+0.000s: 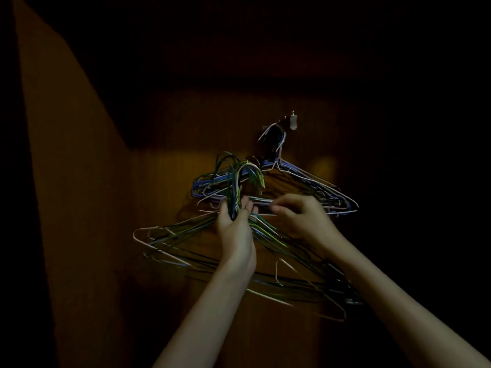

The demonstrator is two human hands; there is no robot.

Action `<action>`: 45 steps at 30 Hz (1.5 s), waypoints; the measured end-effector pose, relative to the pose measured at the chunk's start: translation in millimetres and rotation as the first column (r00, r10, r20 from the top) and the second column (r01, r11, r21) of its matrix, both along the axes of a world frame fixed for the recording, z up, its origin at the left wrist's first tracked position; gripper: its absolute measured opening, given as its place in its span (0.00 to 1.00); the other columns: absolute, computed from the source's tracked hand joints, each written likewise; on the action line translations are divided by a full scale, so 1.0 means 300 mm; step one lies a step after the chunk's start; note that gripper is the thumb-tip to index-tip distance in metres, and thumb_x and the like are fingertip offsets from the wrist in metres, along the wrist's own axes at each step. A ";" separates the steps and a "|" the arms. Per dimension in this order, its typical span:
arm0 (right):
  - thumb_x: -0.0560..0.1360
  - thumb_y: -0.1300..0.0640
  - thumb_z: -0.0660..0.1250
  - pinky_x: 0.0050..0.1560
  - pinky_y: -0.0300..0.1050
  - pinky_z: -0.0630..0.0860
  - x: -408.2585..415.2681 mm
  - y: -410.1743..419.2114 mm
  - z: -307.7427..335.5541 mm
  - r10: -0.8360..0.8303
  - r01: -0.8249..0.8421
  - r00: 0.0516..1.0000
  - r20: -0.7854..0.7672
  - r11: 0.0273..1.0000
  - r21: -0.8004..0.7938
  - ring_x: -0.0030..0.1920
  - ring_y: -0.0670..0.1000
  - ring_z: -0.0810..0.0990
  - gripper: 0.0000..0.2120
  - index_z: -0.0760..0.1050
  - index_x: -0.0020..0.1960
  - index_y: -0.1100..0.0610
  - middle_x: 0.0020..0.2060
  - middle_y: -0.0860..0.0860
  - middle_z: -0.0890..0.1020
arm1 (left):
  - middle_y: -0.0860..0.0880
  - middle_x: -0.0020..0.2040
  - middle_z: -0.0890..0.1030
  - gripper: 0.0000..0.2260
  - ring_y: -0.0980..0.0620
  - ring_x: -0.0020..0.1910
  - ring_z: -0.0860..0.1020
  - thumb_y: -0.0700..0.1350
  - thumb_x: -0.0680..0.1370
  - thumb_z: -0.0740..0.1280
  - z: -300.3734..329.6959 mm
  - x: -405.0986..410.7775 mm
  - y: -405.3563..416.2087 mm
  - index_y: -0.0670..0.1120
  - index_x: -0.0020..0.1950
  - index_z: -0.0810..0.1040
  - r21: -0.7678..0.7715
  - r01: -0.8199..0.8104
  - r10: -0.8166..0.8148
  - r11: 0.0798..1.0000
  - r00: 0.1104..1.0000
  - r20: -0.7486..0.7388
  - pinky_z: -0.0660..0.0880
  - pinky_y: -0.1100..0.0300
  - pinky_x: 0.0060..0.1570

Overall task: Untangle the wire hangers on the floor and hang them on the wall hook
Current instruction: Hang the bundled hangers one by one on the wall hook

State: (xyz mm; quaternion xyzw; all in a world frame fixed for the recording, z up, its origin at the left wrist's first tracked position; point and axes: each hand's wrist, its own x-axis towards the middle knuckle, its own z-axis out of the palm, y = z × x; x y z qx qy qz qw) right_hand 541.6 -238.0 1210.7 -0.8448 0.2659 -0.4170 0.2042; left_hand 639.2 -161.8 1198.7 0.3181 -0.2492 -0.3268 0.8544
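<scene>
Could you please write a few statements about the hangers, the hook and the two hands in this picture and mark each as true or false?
1. A group of hangers already hangs from the wall hook. True.
2. The left hand is empty. False: it grips the necks of a held bunch of hangers.
3. The right hand rests on the floor. False: it is raised, fingers at a wire beside the left hand.
4. The held bunch's hooks are below the wall hook. True.

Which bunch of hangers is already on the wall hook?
The upper right bunch, its necks looped at the wall hook. The lower bunch is gripped by the left hand.
</scene>
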 end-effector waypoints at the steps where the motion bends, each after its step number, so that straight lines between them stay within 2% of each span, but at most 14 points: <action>1: 0.77 0.56 0.63 0.42 0.30 0.73 0.002 0.023 -0.009 0.036 -0.036 0.999 -0.002 0.999 0.029 0.45 0.38 0.77 0.06 0.77 0.52 0.52 0.44 0.41 0.78 | 0.41 0.65 0.74 0.23 0.51 0.53 0.77 0.31 0.80 0.57 -0.006 -0.006 0.008 0.44 0.74 0.62 0.012 0.008 -0.009 1.000 1.000 0.016 0.74 0.60 0.52; 4: 0.77 0.54 0.64 0.45 0.36 0.75 0.011 0.058 -0.029 -0.020 0.020 0.998 -0.053 1.000 -0.003 0.44 0.42 0.78 0.06 0.79 0.51 0.52 0.42 0.45 0.81 | 0.44 0.63 0.76 0.21 0.56 0.48 0.77 0.32 0.80 0.58 -0.018 -0.024 0.030 0.45 0.72 0.66 0.048 0.020 -0.023 0.999 0.998 0.055 0.72 0.58 0.57; 6: 0.77 0.54 0.64 0.47 0.42 0.75 0.019 0.070 -0.041 -0.060 0.058 0.995 -0.082 0.998 -0.017 0.44 0.45 0.79 0.07 0.80 0.51 0.53 0.43 0.48 0.82 | 0.44 0.63 0.76 0.23 0.54 0.51 0.77 0.33 0.80 0.58 -0.026 -0.029 0.042 0.45 0.74 0.63 0.063 0.020 -0.023 0.998 0.998 0.054 0.70 0.55 0.63; 8: 0.77 0.54 0.64 0.44 0.39 0.75 0.024 0.077 -0.053 -0.033 0.034 0.998 -0.056 0.999 0.016 0.43 0.44 0.79 0.06 0.79 0.49 0.51 0.41 0.47 0.81 | 0.44 0.64 0.76 0.24 0.52 0.55 0.76 0.33 0.80 0.58 -0.034 -0.027 0.055 0.45 0.75 0.61 0.072 0.014 -0.018 0.997 0.998 0.060 0.68 0.55 0.64; 11: 0.78 0.54 0.62 0.39 0.32 0.71 0.030 0.093 -0.070 0.035 -0.033 0.999 -0.013 0.996 0.087 0.39 0.40 0.77 0.06 0.78 0.47 0.49 0.37 0.43 0.79 | 0.44 0.64 0.76 0.25 0.50 0.61 0.76 0.34 0.80 0.58 -0.042 -0.017 0.073 0.46 0.76 0.57 0.089 0.020 -0.027 0.996 0.997 0.076 0.67 0.55 0.63; 16: 0.79 0.56 0.61 0.42 0.37 0.74 0.045 0.105 -0.086 0.038 -0.041 0.998 0.047 0.997 0.071 0.41 0.41 0.78 0.07 0.78 0.47 0.51 0.39 0.43 0.80 | 0.43 0.62 0.77 0.23 0.51 0.59 0.77 0.33 0.80 0.58 -0.045 -0.002 0.100 0.45 0.74 0.60 0.092 0.030 -0.040 0.995 0.993 0.112 0.68 0.58 0.59; 19: 0.79 0.57 0.61 0.48 0.43 0.77 0.053 0.099 -0.079 -0.035 0.027 0.994 0.108 0.997 0.074 0.46 0.45 0.80 0.07 0.79 0.49 0.54 0.43 0.46 0.82 | 0.43 0.56 0.78 0.22 0.49 0.55 0.77 0.31 0.79 0.57 -0.048 0.015 0.099 0.43 0.72 0.63 0.076 0.018 -0.022 0.997 0.998 0.054 0.71 0.56 0.60; 23: 0.79 0.58 0.61 0.50 0.40 0.70 0.004 0.077 -0.043 -0.112 0.109 0.983 0.145 0.994 0.022 0.48 0.45 0.76 0.06 0.77 0.47 0.52 0.40 0.41 0.77 | 0.36 0.66 0.71 0.27 0.42 0.62 0.75 0.28 0.79 0.54 -0.046 0.055 0.115 0.44 0.77 0.53 0.032 0.030 -0.028 0.999 0.997 -0.068 0.71 0.55 0.60; 28: 0.78 0.57 0.62 0.55 0.45 0.74 -0.065 0.059 -0.026 -0.090 0.087 0.988 0.122 0.996 0.033 0.50 0.47 0.77 0.05 0.77 0.48 0.53 0.43 0.44 0.79 | 0.34 0.68 0.69 0.27 0.42 0.64 0.74 0.28 0.79 0.53 -0.029 0.062 0.117 0.43 0.77 0.54 0.004 0.069 -0.069 0.998 0.995 -0.069 0.71 0.57 0.59; 30: 0.76 0.58 0.65 0.52 0.43 0.75 -0.083 0.064 -0.021 -0.082 0.079 0.982 0.168 0.997 0.021 0.49 0.46 0.78 0.04 0.77 0.49 0.52 0.44 0.44 0.79 | 0.34 0.68 0.69 0.27 0.42 0.64 0.73 0.28 0.79 0.53 -0.023 0.052 0.106 0.43 0.77 0.53 0.002 0.069 -0.069 0.998 0.996 -0.060 0.71 0.57 0.60; 32: 0.74 0.61 0.67 0.46 0.33 0.75 -0.099 0.066 -0.013 -0.096 0.108 0.971 0.217 0.993 -0.042 0.44 0.42 0.78 0.05 0.77 0.47 0.52 0.41 0.43 0.79 | 0.35 0.68 0.69 0.27 0.43 0.63 0.74 0.29 0.80 0.54 -0.018 0.044 0.092 0.43 0.77 0.53 0.013 0.081 -0.081 0.997 0.996 -0.037 0.71 0.58 0.59; 36: 0.74 0.63 0.68 0.41 0.24 0.70 -0.128 0.045 0.014 -0.160 0.205 0.941 0.297 0.970 -0.129 0.42 0.39 0.76 0.05 0.78 0.46 0.54 0.39 0.43 0.78 | 0.35 0.67 0.71 0.23 0.46 0.60 0.76 0.29 0.80 0.54 -0.018 0.029 0.065 0.42 0.75 0.60 0.024 0.099 -0.099 0.995 0.995 -0.006 0.72 0.59 0.57; 40: 0.74 0.63 0.68 0.44 0.35 0.70 -0.151 -0.016 0.069 -0.220 0.293 0.903 0.369 0.943 -0.156 0.45 0.46 0.77 0.04 0.80 0.47 0.56 0.41 0.48 0.80 | 0.34 0.65 0.72 0.20 0.43 0.64 0.74 0.29 0.80 0.53 -0.011 0.033 0.039 0.40 0.70 0.68 0.016 0.063 -0.063 0.998 0.998 0.003 0.71 0.57 0.60; 45: 0.74 0.61 0.68 0.49 0.45 0.74 -0.136 -0.139 0.157 -0.288 0.372 0.872 0.396 0.916 -0.152 0.48 0.49 0.79 0.05 0.81 0.49 0.58 0.42 0.49 0.80 | 0.33 0.65 0.71 0.19 0.41 0.64 0.73 0.28 0.80 0.52 0.018 0.053 -0.008 0.38 0.69 0.66 -0.004 0.028 -0.028 1.000 0.999 -0.018 0.71 0.55 0.62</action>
